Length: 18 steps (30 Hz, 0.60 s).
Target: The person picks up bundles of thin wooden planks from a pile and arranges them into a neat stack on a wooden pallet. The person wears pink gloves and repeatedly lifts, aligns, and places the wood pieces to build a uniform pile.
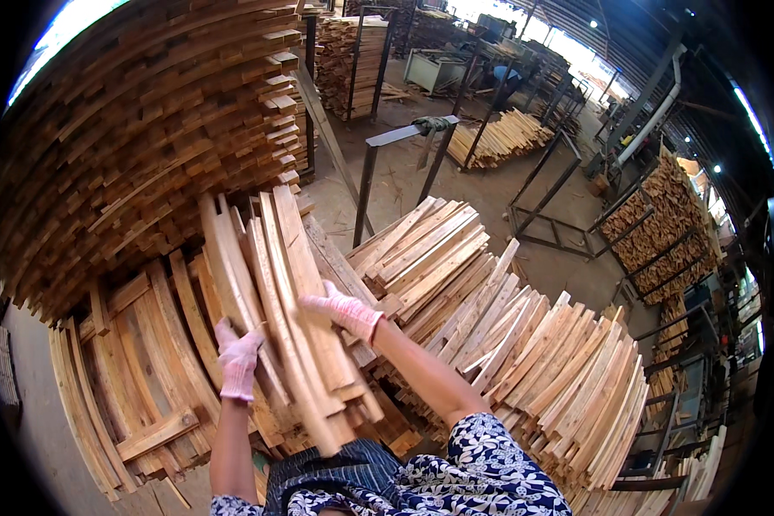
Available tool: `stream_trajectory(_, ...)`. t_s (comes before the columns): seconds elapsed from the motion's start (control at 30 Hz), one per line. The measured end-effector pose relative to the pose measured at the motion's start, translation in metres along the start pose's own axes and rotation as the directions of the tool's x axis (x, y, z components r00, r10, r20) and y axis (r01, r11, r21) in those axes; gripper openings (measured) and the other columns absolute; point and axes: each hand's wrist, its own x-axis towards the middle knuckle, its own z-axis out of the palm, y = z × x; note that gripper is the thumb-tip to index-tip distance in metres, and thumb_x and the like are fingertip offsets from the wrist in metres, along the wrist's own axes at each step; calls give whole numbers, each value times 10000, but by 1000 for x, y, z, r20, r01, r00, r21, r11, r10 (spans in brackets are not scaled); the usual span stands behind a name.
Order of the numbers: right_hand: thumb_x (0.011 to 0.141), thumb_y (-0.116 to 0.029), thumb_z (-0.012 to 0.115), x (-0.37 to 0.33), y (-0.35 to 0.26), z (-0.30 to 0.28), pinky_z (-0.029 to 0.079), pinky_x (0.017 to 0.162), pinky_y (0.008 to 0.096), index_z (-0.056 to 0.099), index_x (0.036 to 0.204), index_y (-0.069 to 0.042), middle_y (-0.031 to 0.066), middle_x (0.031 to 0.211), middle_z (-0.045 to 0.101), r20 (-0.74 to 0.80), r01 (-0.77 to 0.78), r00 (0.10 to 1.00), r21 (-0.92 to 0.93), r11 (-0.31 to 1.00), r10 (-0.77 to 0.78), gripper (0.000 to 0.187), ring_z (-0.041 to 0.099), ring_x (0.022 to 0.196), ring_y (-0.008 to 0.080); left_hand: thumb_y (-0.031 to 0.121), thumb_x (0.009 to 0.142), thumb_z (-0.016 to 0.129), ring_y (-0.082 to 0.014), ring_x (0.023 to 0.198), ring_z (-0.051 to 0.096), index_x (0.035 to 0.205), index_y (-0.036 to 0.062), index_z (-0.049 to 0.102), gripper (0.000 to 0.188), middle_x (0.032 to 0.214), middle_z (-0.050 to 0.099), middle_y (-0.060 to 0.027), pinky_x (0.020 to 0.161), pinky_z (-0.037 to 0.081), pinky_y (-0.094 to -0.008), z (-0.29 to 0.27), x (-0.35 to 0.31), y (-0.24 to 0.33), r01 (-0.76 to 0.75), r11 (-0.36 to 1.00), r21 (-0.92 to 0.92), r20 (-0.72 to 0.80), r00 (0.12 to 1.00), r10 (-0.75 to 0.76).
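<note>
A bundle of long, pale wooden slats (288,284) lies lengthwise in front of me, its near ends close to my waist. Both my hands wear pink gloves. My left hand (239,361) grips the bundle's left side, fingers partly hidden against the wood. From the other side, my right hand (344,311) clasps the right edge of the slats, with some fingertips out of sight. Beneath and to the left, wider boards (146,344) lie side by side, with a short crosspiece (157,434) over them.
A tall stack of slats (146,112) rises at the left. Long heaps of loose slats (533,344) spread along my right. Beyond stand a metal frame (396,138), another low frame (550,232), and more wood piles (499,138). A racked stack (658,228) stands at far right.
</note>
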Motion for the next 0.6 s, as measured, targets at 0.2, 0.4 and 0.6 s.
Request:
stream_trajectory(0.2,855,-527,763,-30,0,54,445,1079,378,143,1570,65,246,1410,547,-95,105,990,-28,994,-107,1116,560,1275,295,66,819,700,-259,1196,565,1483,-3,369,745,1355,557,-177,1027,464,-339,-55,-45,40,-57,987,-147,263,960,94)
stream_trajectory(0.4,820,-510,795,-15,-6,78,411,1118,399,123,1600,17,258,1419,550,-180,-58,983,-427,902,-22,1156,530,1329,334,238,942,734,-194,1100,617,1616,66,74,960,1328,586,-134,957,512,-306,-53,-47,44,137,983,-122,311,946,-93)
stream_trajectory(0.6,828,-497,761,-5,-24,114,448,1080,406,211,1575,18,293,1404,545,-215,-7,968,-531,848,-127,1062,545,1312,350,57,900,754,-177,1087,656,1563,42,215,855,1244,641,-120,919,558,-286,-72,14,12,292,835,-466,382,918,-108)
